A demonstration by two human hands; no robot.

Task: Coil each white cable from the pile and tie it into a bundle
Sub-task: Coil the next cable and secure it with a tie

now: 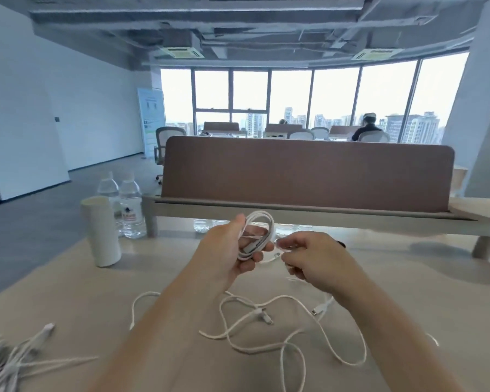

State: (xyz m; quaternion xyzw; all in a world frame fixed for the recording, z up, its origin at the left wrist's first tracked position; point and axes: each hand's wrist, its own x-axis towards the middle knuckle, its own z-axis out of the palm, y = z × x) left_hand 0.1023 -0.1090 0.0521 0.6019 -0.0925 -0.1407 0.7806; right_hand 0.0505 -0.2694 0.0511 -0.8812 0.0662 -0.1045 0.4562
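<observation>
My left hand holds a coiled white cable upright above the table, fingers curled round its loops. My right hand is just to the right of the coil and pinches the cable's loose end near its plug. Loose white cables lie tangled on the table below both forearms. A pile of white cables sits at the lower left corner.
A white cylindrical cup and two water bottles stand at the table's left. A brown divider panel on a raised shelf runs across the back. More bottles show under the shelf. A person sits far behind.
</observation>
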